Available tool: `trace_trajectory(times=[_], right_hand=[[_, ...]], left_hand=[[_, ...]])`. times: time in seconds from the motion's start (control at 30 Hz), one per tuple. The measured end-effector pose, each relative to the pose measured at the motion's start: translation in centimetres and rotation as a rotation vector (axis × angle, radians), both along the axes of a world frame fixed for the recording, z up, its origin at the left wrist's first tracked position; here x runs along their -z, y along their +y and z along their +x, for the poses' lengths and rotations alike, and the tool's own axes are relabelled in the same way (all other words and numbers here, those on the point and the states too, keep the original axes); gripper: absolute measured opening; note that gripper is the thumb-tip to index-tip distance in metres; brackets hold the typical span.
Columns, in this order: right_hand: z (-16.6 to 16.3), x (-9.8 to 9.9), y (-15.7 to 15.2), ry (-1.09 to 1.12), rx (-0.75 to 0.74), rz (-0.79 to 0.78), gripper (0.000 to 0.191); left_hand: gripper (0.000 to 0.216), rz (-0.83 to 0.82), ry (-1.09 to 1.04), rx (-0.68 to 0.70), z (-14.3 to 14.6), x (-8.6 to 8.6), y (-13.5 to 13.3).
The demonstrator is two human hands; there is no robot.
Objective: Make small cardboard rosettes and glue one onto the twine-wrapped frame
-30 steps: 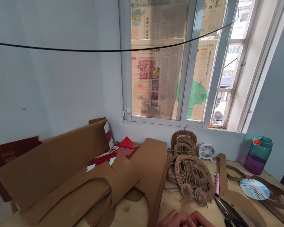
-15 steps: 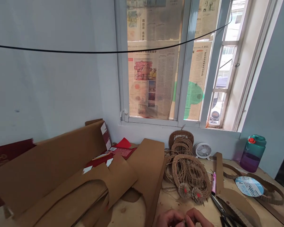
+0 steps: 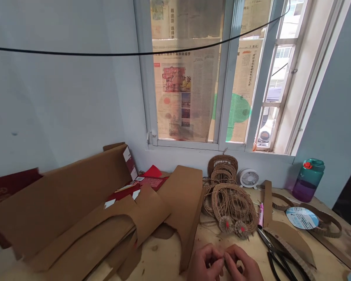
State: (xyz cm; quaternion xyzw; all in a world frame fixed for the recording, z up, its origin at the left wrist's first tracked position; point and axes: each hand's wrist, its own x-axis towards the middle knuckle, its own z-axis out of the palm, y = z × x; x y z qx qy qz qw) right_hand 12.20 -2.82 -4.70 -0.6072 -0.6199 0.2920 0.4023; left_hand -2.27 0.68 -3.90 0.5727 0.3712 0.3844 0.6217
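Two hands, our left (image 3: 206, 265) and right (image 3: 243, 266), fingertips pinched together on what seems a small piece, mostly hidden, nearer us than the twine coils (image 3: 235, 207); we judge it light, pliable, best held by its edges.

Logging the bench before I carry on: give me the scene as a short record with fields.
Hands: bare left hand and bare right hand, fingers curled, fingertips close together
Between fingertips: too small to tell
Beyond hands: heaped loops of brown twisted cord, two pleated brown discs with red centres at their near edge
Right of hands: black-handled metal scissors
Beyond scissors: pink marker with a dark cap
Left of loops: brown cardboard pieces
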Motion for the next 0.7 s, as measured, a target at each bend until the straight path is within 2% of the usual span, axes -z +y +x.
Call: trace_trajectory(times=[0.2,0.6,0.7], right_hand=[[-0.9,-0.9,-0.7,-0.020,0.010,0.017,0.033],[-1.4,-2.2,-1.0,0.006,0.043,0.018,0.037],[-1.4,-2.1,-1.0,0.045,0.066,0.027,0.038]], left_hand=[[0.020,0.051,-0.023,0.043,-1.1,-1.7,-0.8],[0.013,0.138,0.062,-0.007,-0.6,-1.6,-1.3],[0.009,0.228,0.100,-0.058,-0.5,-1.9,-1.6]])
